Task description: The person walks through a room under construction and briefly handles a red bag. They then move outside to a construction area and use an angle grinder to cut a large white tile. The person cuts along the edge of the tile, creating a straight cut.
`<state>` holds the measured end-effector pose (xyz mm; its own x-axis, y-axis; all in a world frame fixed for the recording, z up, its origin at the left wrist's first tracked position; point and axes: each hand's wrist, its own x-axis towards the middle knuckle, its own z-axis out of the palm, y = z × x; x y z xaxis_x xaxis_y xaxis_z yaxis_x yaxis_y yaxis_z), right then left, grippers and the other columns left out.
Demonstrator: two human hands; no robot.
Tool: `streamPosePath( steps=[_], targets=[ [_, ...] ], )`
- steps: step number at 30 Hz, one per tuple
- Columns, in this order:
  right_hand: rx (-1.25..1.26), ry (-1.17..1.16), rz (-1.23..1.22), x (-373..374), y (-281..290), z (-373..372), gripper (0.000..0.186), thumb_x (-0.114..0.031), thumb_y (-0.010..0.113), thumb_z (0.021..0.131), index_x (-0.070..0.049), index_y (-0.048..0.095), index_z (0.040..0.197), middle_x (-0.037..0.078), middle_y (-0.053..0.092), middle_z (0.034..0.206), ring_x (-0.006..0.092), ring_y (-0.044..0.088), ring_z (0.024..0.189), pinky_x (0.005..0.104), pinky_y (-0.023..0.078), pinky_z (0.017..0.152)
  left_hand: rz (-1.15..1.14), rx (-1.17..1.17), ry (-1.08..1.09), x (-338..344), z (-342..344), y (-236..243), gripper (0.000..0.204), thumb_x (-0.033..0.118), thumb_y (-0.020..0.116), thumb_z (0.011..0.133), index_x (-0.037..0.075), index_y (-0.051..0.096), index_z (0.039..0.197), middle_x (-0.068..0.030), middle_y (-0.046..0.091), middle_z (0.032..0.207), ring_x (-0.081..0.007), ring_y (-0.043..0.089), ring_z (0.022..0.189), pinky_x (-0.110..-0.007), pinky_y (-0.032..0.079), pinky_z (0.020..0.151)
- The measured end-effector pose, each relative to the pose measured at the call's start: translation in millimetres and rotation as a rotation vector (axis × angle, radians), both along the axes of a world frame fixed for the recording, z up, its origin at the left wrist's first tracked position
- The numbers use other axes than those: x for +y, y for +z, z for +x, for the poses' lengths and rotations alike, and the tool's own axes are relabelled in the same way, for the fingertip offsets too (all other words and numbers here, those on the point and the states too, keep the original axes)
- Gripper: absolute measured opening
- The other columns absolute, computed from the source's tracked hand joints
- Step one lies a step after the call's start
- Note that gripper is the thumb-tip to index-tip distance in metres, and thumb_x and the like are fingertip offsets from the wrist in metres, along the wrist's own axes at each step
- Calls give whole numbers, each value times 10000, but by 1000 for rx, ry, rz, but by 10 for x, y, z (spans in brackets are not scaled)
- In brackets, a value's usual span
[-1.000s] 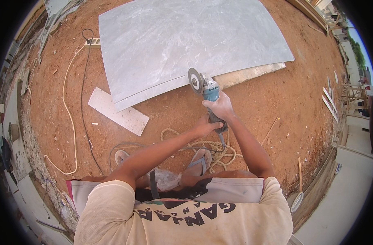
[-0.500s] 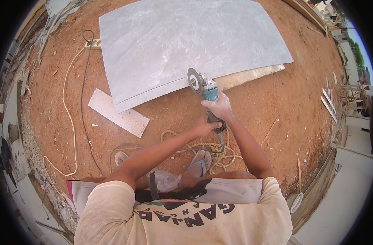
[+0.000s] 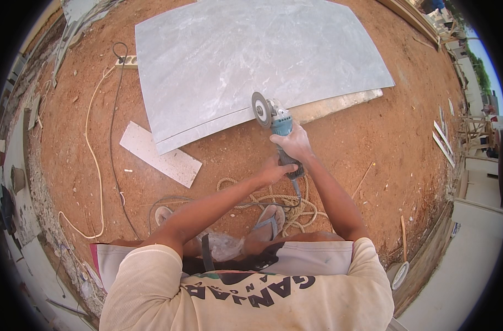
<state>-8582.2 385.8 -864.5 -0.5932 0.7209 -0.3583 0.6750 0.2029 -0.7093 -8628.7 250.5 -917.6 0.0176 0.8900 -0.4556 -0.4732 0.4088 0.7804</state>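
Both my hands hold a teal and black angle grinder [image 3: 283, 126] at the near edge of a large grey marbled slab [image 3: 262, 55]. My right hand [image 3: 296, 142] wraps round the body just behind the grinder's head. Lower down, my left hand [image 3: 277, 171] grips the rear of the handle. The round cutting disc [image 3: 261, 109] stands on edge at the slab; I cannot tell whether it touches. A thin dark line runs along the slab's near left edge and reaches toward the disc. From the handle's back a cord trails down toward my feet.
A pale flat offcut [image 3: 160, 154] lies left of the slab's near corner. A stone-like strip [image 3: 339, 106] shows beneath the slab's right side. Coiled rope [image 3: 301, 212] lies by my sandalled foot [image 3: 269, 222]. A power strip [image 3: 128, 61] and cables stretch along the left over reddish soil.
The grinder and my hands have shifted very slightly to the left. Otherwise the scene looks the same.
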Motion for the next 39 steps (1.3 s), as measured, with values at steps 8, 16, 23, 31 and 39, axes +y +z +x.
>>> streamPosePath(
  steps=[8, 16, 23, 31, 39],
  targets=[
    [-16, 8, 34, 13, 8, -45, 646, -364, 759, 678, 78, 607, 1124, 256, 708, 1004, 359, 707, 982, 422, 554, 870, 20, 35, -6, 17, -22, -89, 467, 258, 721, 908, -29, 596, 1255, -143, 696, 1154, -233, 685, 991, -372, 552, 835],
    [-41, 6, 53, 33, -59, -58, 580, -330, 767, 688, 27, 639, 1126, 186, 720, 986, 288, 704, 933, 399, 552, 849, 24, 41, 5, 11, -94, 123, 477, 231, 710, 915, -21, 563, 1292, -137, 687, 1170, -236, 681, 1010, -364, 556, 819],
    [-62, -2, 69, 30, 12, -81, 612, -345, 766, 683, 49, 631, 1131, 217, 718, 1003, 319, 708, 969, 416, 551, 867, -16, 76, -33, 19, -179, 330, 486, 234, 708, 920, -5, 533, 1305, -129, 679, 1161, -224, 675, 1014, -363, 553, 816],
    [-58, 13, 102, 31, -12, -95, 603, -346, 765, 685, 50, 634, 1120, 223, 719, 988, 334, 712, 947, 425, 555, 852, 1, 53, -33, 32, -193, 272, 478, 201, 705, 921, -9, 520, 1308, -130, 671, 1176, -227, 673, 1024, -365, 559, 817],
    [-40, 7, 93, 18, -55, -72, 600, -339, 772, 683, 45, 631, 1122, 219, 716, 995, 336, 709, 956, 420, 552, 854, 28, 49, -32, 15, -191, 260, 489, 172, 707, 910, -14, 515, 1320, -139, 665, 1187, -239, 667, 1054, -375, 557, 842]
  ],
)
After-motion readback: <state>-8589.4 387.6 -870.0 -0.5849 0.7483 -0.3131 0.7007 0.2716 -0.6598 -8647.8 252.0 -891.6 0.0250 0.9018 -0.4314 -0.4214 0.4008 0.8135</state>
